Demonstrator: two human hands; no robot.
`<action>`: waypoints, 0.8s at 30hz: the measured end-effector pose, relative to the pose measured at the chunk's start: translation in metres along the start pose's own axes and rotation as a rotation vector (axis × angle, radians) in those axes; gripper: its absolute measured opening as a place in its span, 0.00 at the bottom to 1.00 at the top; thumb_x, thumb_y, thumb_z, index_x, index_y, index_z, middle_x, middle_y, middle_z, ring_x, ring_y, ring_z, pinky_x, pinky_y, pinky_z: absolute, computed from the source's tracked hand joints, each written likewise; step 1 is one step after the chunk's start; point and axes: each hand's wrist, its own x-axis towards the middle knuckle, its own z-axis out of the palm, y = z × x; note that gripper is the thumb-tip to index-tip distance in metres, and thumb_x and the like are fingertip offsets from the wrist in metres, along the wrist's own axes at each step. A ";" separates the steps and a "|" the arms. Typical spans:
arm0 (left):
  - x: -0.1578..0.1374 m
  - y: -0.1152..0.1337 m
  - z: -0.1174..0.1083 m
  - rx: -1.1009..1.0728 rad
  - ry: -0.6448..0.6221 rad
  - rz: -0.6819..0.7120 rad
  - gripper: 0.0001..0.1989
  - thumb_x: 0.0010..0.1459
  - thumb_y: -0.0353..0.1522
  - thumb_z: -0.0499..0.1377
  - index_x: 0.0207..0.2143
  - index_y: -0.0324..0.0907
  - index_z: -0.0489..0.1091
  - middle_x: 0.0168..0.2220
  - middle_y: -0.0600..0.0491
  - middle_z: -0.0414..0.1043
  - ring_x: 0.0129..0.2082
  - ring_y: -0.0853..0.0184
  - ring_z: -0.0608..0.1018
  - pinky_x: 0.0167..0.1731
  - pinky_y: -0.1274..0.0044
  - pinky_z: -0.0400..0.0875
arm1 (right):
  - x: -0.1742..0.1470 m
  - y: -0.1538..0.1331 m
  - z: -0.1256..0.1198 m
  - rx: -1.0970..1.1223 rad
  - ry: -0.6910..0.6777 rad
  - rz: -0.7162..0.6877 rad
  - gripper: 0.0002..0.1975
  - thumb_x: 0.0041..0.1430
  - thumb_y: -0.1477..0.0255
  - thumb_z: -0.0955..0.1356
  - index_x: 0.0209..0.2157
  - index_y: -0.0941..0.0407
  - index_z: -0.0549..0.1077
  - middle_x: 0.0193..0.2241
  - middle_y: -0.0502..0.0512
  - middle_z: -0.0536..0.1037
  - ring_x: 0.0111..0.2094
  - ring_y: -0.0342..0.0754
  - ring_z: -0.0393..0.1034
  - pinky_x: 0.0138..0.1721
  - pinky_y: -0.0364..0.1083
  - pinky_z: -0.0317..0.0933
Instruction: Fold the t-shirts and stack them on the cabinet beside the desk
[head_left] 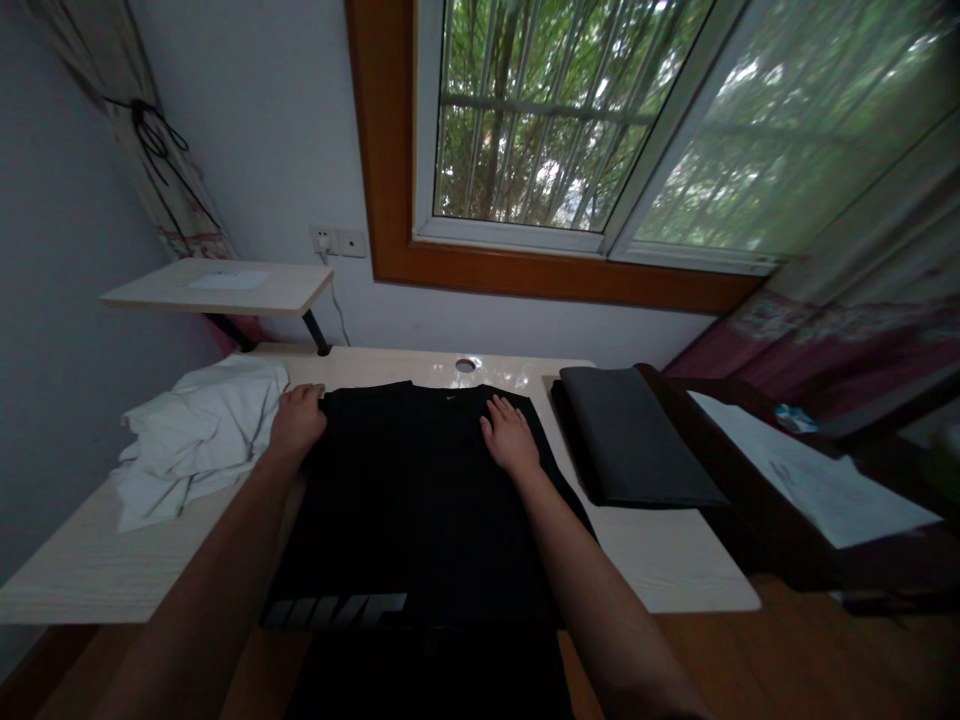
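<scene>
A black T-shirt (427, 500) lies spread over the desk in front of me, its neckline toward the wall. A small light mark shows inside the collar, and a pale striped print crosses its near left part. At the far left corner of the shirt, my left hand (300, 418) has its fingers curled in on the fabric edge. My right hand (511, 435) rests palm down near the right shoulder, fingers stretched out on the cloth. The sleeves cannot be made out clearly, as the cloth is very dark.
Crumpled white cloth (206, 425) lies left of the shirt, below a raised shelf (285, 287) holding a paper (229, 281). A folded dark grey stack (637, 435) sits at the right on the desk (675, 570). Beyond it, a dark surface carries a white sheet (810, 470). A window (555, 130) faces me.
</scene>
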 end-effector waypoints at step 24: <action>0.013 -0.033 -0.091 -0.398 -0.459 -0.014 0.27 0.44 0.45 0.62 0.48 0.46 0.72 0.43 0.52 0.78 0.43 0.58 0.78 0.44 0.71 0.72 | 0.001 0.002 -0.001 0.047 0.020 0.013 0.28 0.71 0.62 0.57 0.66 0.60 0.63 0.69 0.58 0.59 0.71 0.51 0.48 0.70 0.53 0.39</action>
